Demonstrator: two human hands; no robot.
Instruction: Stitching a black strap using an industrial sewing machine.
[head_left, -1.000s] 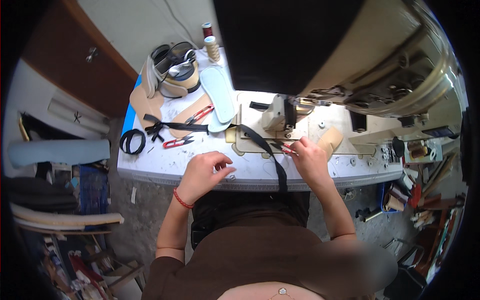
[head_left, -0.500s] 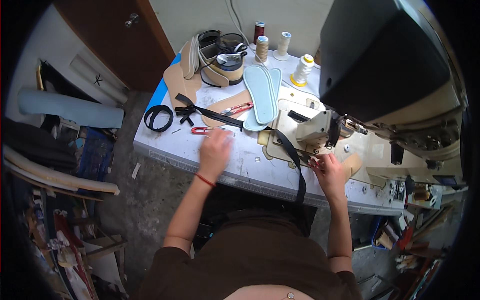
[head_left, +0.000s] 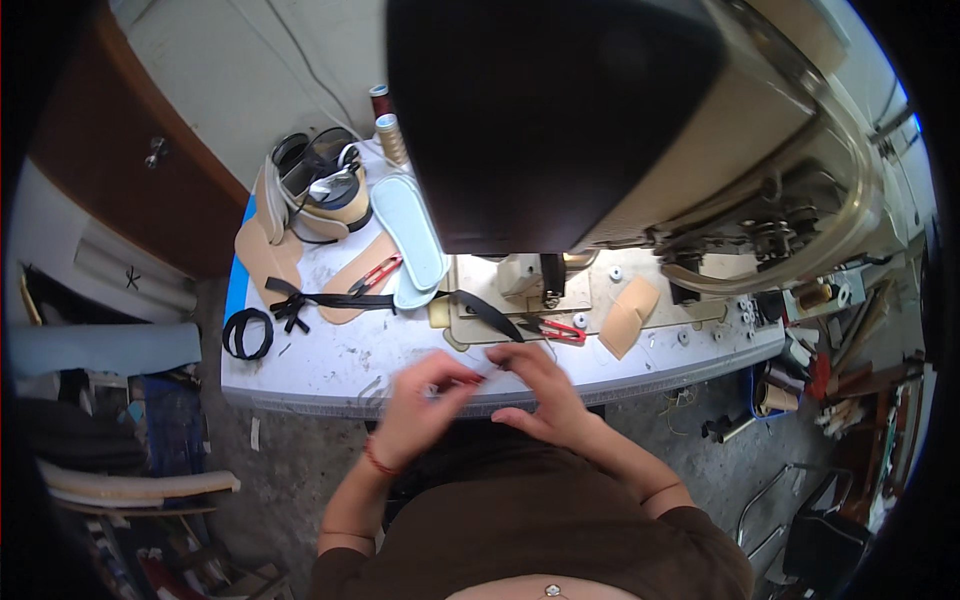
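Just past the table's front edge, my left hand (head_left: 428,398) is closed and partly blurred. A bit of red at its fingertips looks like red-handled thread snips (head_left: 466,379). My right hand (head_left: 545,400) faces it, with bent fingers and the thumb apart. A pale, smeared spot lies between the fingertips; I cannot make it out. Beyond the hands, a black strap (head_left: 480,311) crosses the sewing machine bed (head_left: 475,275). Its near end is hard to follow. Another pair of red-handled snips (head_left: 560,332) lies on the bed, and a further pair (head_left: 378,273) lies on a tan insole piece (head_left: 345,300).
The dark sewing machine head (head_left: 550,120) looms over the far side. Pale blue insoles (head_left: 410,235), a black coil (head_left: 248,333), a round container (head_left: 345,205) and thread cones (head_left: 392,140) stand or lie leftward. Tan pieces (head_left: 628,318) and bobbins (head_left: 684,338) lie rightward.
My hands have come together near the table's front edge. The right hand has left the snips on the machine bed. Red snips near the left hand are gone from the tabletop. The view has shifted.
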